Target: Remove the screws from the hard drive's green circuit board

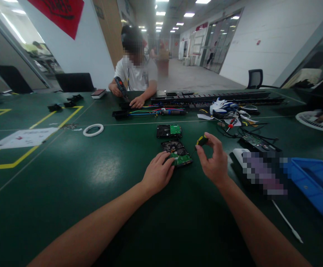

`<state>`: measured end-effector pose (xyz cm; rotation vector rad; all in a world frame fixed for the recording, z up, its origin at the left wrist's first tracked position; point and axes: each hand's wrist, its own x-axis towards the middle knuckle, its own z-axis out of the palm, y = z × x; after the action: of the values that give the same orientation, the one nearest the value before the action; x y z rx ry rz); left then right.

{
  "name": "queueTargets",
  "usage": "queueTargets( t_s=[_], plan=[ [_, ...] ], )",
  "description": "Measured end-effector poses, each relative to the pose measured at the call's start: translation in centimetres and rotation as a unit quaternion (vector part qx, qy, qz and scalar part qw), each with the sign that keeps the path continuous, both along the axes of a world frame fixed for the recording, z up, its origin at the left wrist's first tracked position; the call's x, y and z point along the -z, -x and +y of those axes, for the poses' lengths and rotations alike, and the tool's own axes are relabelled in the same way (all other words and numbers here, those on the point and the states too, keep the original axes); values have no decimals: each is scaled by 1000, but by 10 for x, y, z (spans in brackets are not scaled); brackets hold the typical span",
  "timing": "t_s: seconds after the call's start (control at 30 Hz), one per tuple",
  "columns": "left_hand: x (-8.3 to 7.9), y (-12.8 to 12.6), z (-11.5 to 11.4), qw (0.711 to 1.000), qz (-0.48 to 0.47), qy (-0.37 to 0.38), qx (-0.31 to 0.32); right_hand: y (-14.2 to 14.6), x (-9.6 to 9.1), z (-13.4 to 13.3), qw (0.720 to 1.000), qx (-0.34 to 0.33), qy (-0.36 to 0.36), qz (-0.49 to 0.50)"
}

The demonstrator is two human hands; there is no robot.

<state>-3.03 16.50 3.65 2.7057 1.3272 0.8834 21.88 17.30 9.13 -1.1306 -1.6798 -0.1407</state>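
Observation:
A hard drive with a green circuit board lies on the table in front of me. My left hand grips its near left corner, the curled fingers reaching over the board's edge; the thumb's contact is hard to make out. Just right of the drive, my right hand pinches a short screwdriver with a yellow and black handle between thumb and fingers. The screwdriver is held above the table, apart from the drive, and its shaft is barely visible. Behind the first drive lies a second hard drive, untouched.
Across the green table a person holds a power drill over black parts. To the right are a circuit board, blue-white gloves, cables and a blue bin. A white ring lies left.

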Motion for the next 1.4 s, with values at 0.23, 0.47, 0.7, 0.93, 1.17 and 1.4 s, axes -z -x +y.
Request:
queueTargets(
  t_s=[0.23, 0.47, 0.7, 0.93, 1.17, 1.4],
  plan=[
    [-1, 0, 0, 1000, 9, 0, 5, 0, 3, 0, 1000, -2, 11, 24],
    [-1, 0, 0, 1000, 4, 6, 2, 1, 0, -1, 1000, 2, -14, 4],
    [-2, 0, -1, 1000, 3, 10, 1, -1, 0, -1, 1000, -6, 9, -4],
    [-2, 0, -1, 1000, 8, 9, -1, 0, 0, -1, 1000, -7, -5, -8],
    [0, 0, 0, 1000, 7, 10, 2, -1, -1, -1, 1000, -4, 5, -5],
    [-2, 1, -1, 1000, -2, 12, 3, 0, -3, -2, 1000, -3, 2, -18]
  ],
)
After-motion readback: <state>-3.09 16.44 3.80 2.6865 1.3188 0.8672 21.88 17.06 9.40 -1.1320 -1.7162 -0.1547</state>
